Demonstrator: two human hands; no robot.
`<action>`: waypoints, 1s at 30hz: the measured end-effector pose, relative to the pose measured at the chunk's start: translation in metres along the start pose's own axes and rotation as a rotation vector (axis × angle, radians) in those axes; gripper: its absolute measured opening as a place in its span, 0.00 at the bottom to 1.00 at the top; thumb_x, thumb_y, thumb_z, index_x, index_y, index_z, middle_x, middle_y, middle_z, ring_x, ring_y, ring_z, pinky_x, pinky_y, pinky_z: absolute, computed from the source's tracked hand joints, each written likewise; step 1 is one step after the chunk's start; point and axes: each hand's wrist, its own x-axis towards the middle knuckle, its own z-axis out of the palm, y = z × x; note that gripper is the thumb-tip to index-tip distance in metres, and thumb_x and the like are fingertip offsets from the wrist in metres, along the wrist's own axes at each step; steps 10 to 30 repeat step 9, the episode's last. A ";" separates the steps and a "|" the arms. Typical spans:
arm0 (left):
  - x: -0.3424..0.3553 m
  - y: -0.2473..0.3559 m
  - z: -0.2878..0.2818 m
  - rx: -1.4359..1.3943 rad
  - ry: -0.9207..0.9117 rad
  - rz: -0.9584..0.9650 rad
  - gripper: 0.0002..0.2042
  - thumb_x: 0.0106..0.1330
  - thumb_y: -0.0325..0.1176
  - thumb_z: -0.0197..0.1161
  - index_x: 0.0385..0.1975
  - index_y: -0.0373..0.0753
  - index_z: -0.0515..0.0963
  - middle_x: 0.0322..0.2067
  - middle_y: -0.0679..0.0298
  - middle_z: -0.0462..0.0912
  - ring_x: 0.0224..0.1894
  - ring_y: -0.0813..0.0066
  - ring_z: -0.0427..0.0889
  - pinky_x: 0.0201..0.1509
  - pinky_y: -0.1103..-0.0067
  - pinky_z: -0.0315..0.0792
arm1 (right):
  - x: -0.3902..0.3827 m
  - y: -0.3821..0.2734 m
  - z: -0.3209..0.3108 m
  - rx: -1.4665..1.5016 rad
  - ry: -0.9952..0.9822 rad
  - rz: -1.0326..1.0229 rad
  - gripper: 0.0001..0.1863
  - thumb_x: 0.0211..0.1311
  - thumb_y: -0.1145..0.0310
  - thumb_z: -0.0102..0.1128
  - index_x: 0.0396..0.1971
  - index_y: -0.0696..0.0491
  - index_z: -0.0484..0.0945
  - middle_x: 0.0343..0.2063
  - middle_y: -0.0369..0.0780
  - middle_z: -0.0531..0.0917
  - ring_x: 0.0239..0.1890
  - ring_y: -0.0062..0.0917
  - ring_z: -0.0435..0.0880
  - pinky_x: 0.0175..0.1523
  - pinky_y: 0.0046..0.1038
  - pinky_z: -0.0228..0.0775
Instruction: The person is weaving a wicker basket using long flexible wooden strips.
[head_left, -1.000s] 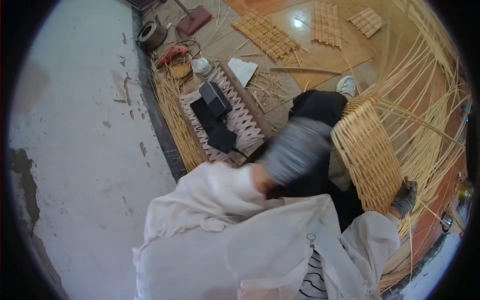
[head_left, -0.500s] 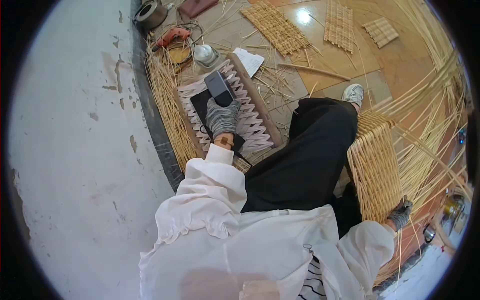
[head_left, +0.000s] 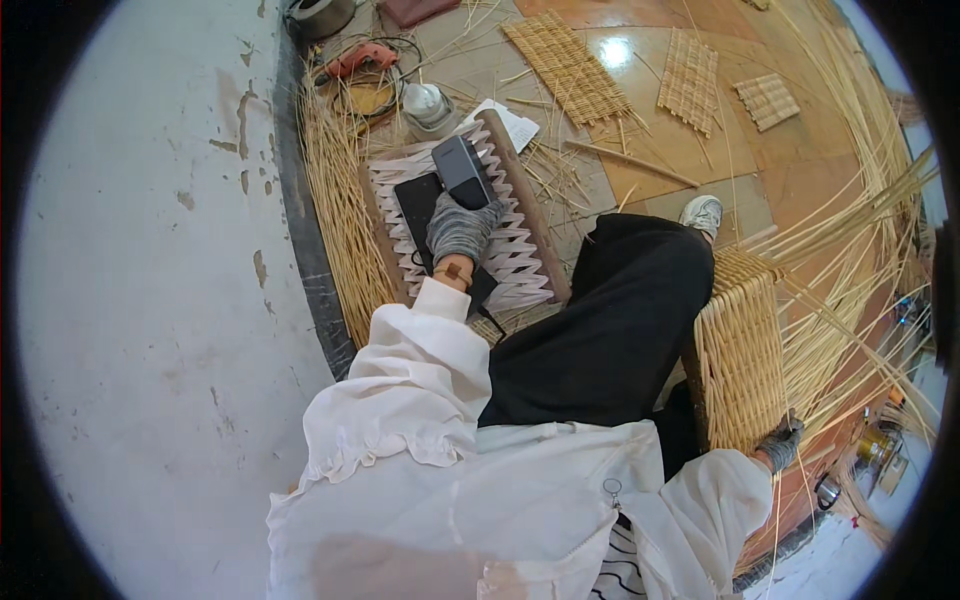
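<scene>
My left hand [head_left: 462,228], in a grey striped glove, is closed on a grey box-shaped device [head_left: 462,166] that looks like a power bank. A flat black case [head_left: 415,198] lies beneath it, partly hidden by the hand. Both are over a wooden-framed stool [head_left: 535,235] with a seat of zigzag pale straps. On my right, the gloved right hand [head_left: 780,440] is at the near edge of a woven wicker basket [head_left: 742,360] beside my leg. Its fingers are small in view and partly hidden, so its grip is unclear. Long loose strands fan out from the basket.
Bundled cane strips [head_left: 345,220] lie along the wall at left. Beyond the stool are a red power tool [head_left: 362,58], a white-topped jar [head_left: 428,108] and paper [head_left: 512,125]. Woven panels [head_left: 568,65] and a stick [head_left: 632,163] lie on the floor. A metal cup [head_left: 827,490] stands at right.
The whole view has shifted slightly, with the stool and floor things appearing a little to the right and lower. My left hand keeps the grey device; my right hand stays at the basket's edge.
</scene>
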 end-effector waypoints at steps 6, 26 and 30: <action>0.007 -0.018 0.027 0.016 0.257 0.361 0.43 0.40 0.45 0.72 0.58 0.36 0.60 0.45 0.50 0.75 0.49 0.56 0.74 0.54 0.74 0.67 | 0.003 -0.001 -0.002 -0.065 -0.032 -0.073 0.06 0.54 0.69 0.49 0.21 0.53 0.71 0.43 0.51 0.74 0.49 0.36 0.71 0.57 0.28 0.63; 0.008 -0.021 0.016 -0.154 -0.095 0.304 0.40 0.46 0.40 0.68 0.62 0.45 0.55 0.57 0.49 0.64 0.57 0.55 0.67 0.56 0.71 0.65 | 0.001 0.001 0.006 -0.055 0.022 -0.086 0.06 0.54 0.68 0.49 0.23 0.53 0.71 0.44 0.51 0.74 0.49 0.36 0.71 0.59 0.29 0.61; 0.008 -0.021 0.016 -0.154 -0.095 0.304 0.40 0.46 0.40 0.68 0.62 0.45 0.55 0.57 0.49 0.64 0.57 0.55 0.67 0.56 0.71 0.65 | 0.001 0.001 0.006 -0.055 0.022 -0.086 0.06 0.54 0.68 0.49 0.23 0.53 0.71 0.44 0.51 0.74 0.49 0.36 0.71 0.59 0.29 0.61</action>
